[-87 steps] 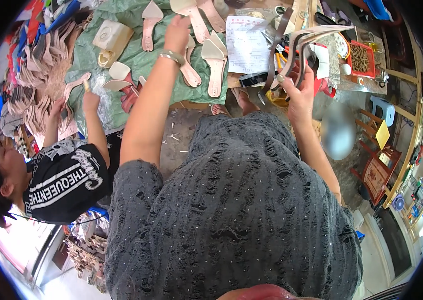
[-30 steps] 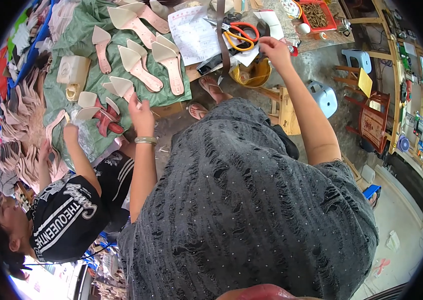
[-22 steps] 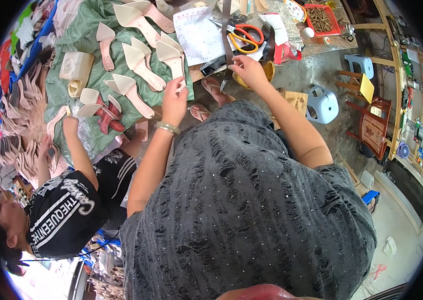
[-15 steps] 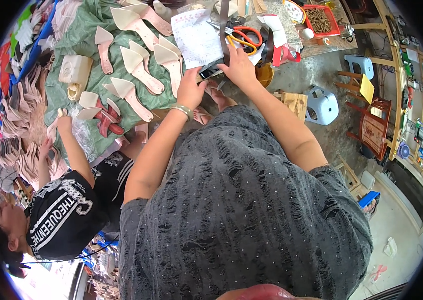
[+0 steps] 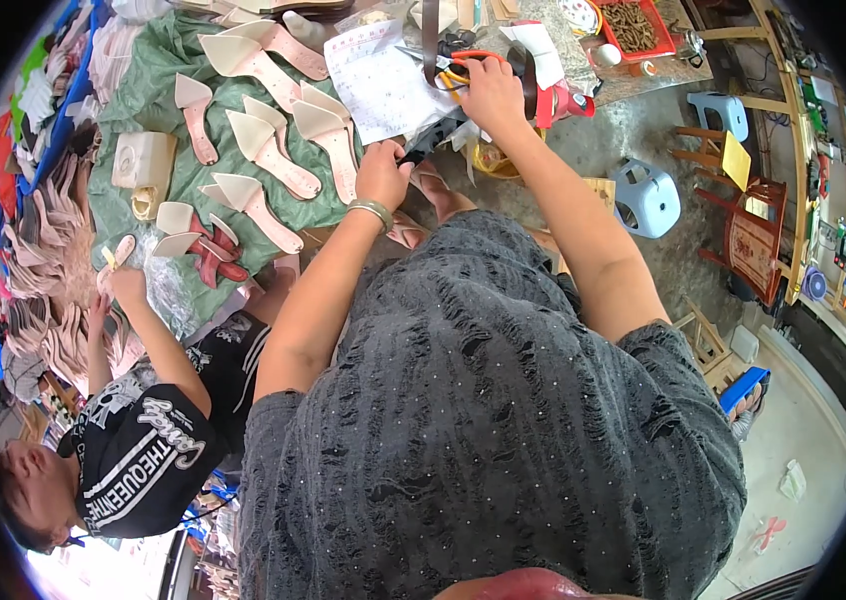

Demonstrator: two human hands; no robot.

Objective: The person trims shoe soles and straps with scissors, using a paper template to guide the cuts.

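Note:
My right hand has its fingers curled over the orange-handled scissors at the table's near edge. My left hand is closed at the edge of a dark item, partly covered; I cannot make out what it is. Beside the scissors lies a white sheet of paper with writing. A dark strap hangs down near the scissors. Cream pointed shoe uppers with pink insoles stand in rows on a green sheet to the left.
A co-worker sits at the left, holding a shoe piece. A red tray of small brown pieces stands at the far right of the table. Blue stools and wooden chairs stand on the floor at right. Stacked insoles lie at the far left.
My right hand has left the dark item and moved up to the scissors. My left hand stays by the dark item. The co-worker's hand shifted slightly.

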